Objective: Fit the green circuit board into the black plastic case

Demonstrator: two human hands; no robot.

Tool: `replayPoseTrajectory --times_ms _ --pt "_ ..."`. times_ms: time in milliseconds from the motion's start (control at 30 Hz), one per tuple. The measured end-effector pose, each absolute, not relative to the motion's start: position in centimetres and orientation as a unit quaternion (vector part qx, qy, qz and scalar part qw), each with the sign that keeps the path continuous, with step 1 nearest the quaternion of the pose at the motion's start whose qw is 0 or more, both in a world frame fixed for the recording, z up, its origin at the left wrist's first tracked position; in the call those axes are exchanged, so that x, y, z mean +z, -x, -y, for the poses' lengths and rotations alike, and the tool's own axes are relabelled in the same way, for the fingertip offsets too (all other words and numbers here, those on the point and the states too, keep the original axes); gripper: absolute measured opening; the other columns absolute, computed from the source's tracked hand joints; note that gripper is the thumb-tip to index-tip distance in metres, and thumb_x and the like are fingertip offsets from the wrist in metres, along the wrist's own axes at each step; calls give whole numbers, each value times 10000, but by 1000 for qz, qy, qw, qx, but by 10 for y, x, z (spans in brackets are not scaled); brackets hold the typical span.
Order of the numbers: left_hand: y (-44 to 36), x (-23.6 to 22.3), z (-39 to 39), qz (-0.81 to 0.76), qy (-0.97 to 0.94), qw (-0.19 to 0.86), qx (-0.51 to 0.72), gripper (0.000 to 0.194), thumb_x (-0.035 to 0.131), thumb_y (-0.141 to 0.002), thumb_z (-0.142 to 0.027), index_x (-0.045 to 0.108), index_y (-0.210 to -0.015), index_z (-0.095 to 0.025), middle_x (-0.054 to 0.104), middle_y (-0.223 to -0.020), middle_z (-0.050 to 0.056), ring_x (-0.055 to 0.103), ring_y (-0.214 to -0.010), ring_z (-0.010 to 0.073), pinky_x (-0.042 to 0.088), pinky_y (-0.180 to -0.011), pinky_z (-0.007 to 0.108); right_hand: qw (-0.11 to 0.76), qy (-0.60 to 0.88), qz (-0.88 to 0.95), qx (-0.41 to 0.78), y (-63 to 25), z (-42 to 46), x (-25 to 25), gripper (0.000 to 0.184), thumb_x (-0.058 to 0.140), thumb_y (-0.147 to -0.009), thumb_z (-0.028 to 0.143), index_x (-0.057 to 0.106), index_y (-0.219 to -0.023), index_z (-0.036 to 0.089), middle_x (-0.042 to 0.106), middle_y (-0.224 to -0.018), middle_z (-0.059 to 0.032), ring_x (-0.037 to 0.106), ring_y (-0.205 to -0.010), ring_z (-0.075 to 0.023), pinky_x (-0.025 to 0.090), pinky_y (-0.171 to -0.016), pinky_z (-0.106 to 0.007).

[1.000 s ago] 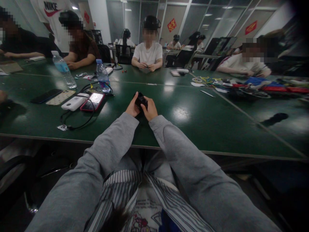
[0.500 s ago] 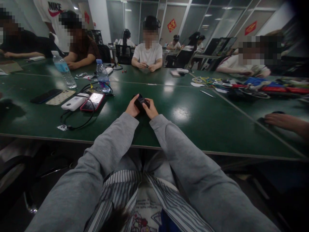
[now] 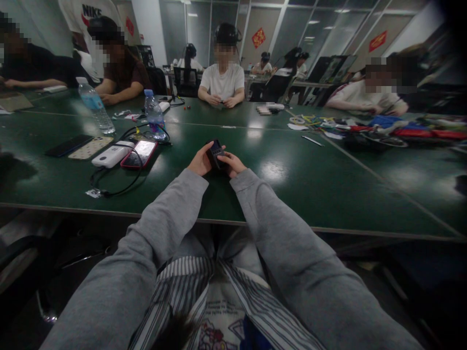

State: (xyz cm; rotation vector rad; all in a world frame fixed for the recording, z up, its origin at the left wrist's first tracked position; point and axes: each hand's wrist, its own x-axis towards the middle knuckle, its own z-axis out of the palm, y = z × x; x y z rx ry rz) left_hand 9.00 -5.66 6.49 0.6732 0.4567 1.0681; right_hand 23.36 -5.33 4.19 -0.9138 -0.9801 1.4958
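Note:
Between my hands, above the front part of the green table (image 3: pixel 302 189), is a small black device with rows of light marks like buttons (image 3: pixel 216 148). Its exact kind is too small to make out. My left hand (image 3: pixel 200 161) is closed around its left side. On the other side my right hand (image 3: pixel 234 164) grips it, the thumb lying across its face and the fingers partly hidden behind it.
Left of my hands lie a red-edged phone (image 3: pixel 140 154), a white power bank (image 3: pixel 110 156) with a black cable, and two more phones (image 3: pixel 91 147). Two water bottles (image 3: pixel 95 107) stand behind. At right are a pen (image 3: pixel 313 141) and a cable pile (image 3: pixel 386 129). People sit opposite.
The black device has turned more upright and its face shows more. My right hand has shifted slightly right. Another person's hand at the far right has gone from view.

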Motion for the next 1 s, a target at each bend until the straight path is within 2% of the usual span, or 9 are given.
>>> replayPoseTrajectory --times_ms 233,433,633,767,1000 --pt "-90 63 55 -207 -319 785 490 447 593 -924 -369 625 -1331 -186 724 -1221 105 699 -1099 255 486 -1044 418 552 390 401 619 -233 56 43 574 951 -464 293 490 -805 258 651 -715 75 659 -713 -161 557 -740 -350" --pt "-91 63 55 -202 -322 789 483 406 583 -943 -366 648 -1292 -170 732 -1189 112 693 -1107 259 486 -1046 422 571 374 380 624 -231 59 42 544 953 -449 253 494 -740 246 651 -688 61 642 -677 -152 538 -687 -318" --pt "-93 61 55 -220 -311 792 478 397 571 -961 -418 660 -1277 -194 741 -1161 100 685 -1119 259 473 -1071 443 585 380 394 598 -230 59 43 578 960 -392 310 467 -687 245 641 -676 68 625 -642 -133 544 -702 -318" --pt "-94 59 53 -210 -311 795 477 423 564 -965 -410 623 -1330 -205 736 -1180 97 685 -1119 267 470 -1080 467 582 375 403 598 -230 59 43 544 958 -394 314 513 -696 234 653 -689 55 629 -668 -135 537 -722 -318" --pt "-97 54 47 -241 -367 752 492 413 610 -940 -427 644 -1280 -195 737 -1153 87 682 -1101 239 481 -1062 421 583 372 416 591 -231 55 39 601 955 -360 393 485 -703 244 637 -673 79 619 -650 -128 534 -681 -305"
